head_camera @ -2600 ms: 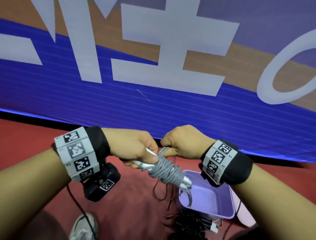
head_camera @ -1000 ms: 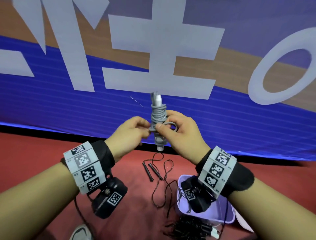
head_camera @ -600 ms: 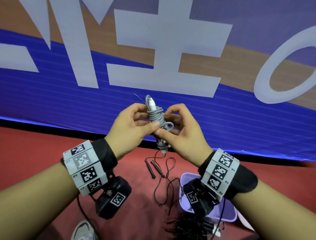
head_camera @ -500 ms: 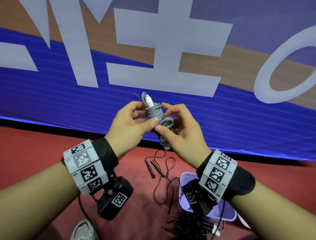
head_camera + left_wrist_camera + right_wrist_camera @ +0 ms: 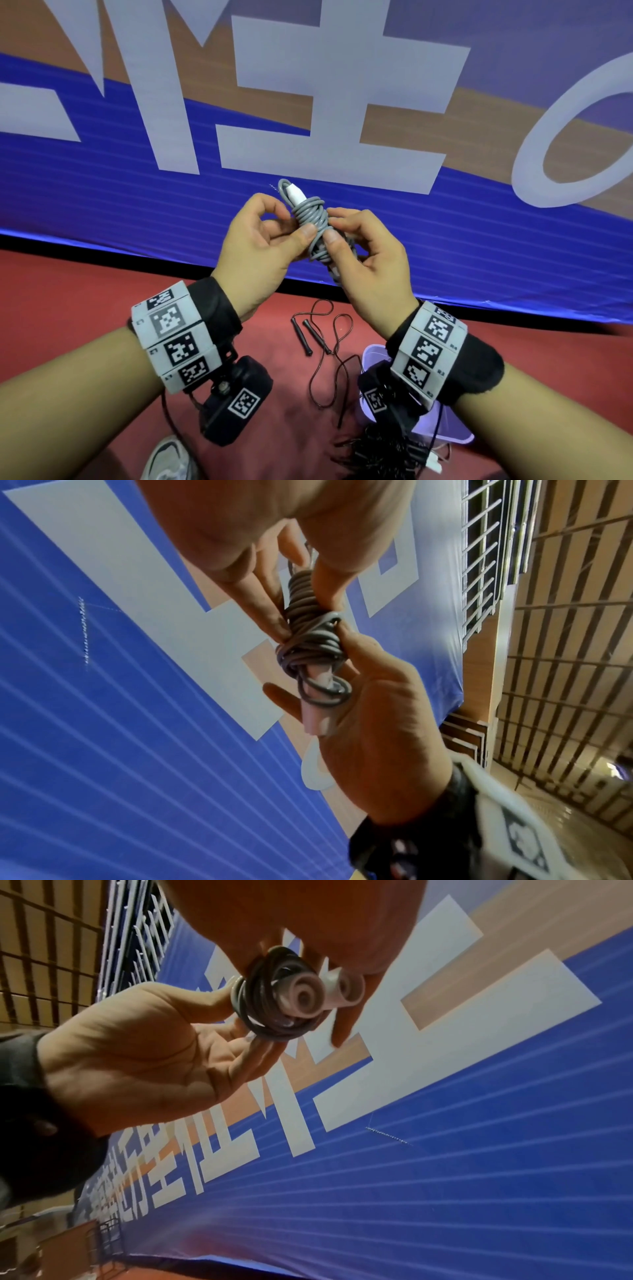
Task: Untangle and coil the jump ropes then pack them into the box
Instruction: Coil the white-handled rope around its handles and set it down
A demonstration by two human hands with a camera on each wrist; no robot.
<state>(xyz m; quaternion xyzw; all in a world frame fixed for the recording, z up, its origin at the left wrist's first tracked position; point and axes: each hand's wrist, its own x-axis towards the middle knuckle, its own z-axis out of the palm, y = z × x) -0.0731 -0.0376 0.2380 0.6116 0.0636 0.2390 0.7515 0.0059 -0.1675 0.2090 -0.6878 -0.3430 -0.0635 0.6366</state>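
Note:
A grey jump rope point(image 5: 310, 224), wound tightly round its two white handles, is held up in front of the banner, tilted with one white tip on top. My left hand point(image 5: 291, 226) pinches the coil between thumb and fingers from the left. From the right, my right hand point(image 5: 337, 226) pinches it with thumb and forefinger. In the left wrist view the grey jump rope point(image 5: 311, 642) shows a small loose loop round a handle, and the right wrist view shows both round handle ends point(image 5: 304, 999). The lilac box point(image 5: 452, 433) stands on the floor below my right wrist, partly hidden.
A thin black jump rope point(image 5: 322, 342) with two black handles lies loose on the red floor. A black tangle of rope point(image 5: 380, 455) sits at the box's near side. A shoe point(image 5: 168, 459) is at the bottom edge. A blue banner point(image 5: 137, 205) rises behind.
Both hands have lifted the grey bundle from low over the box up before the banner and turned it nearly upright. The small loop beside my right thumb has drawn closer to the coil.

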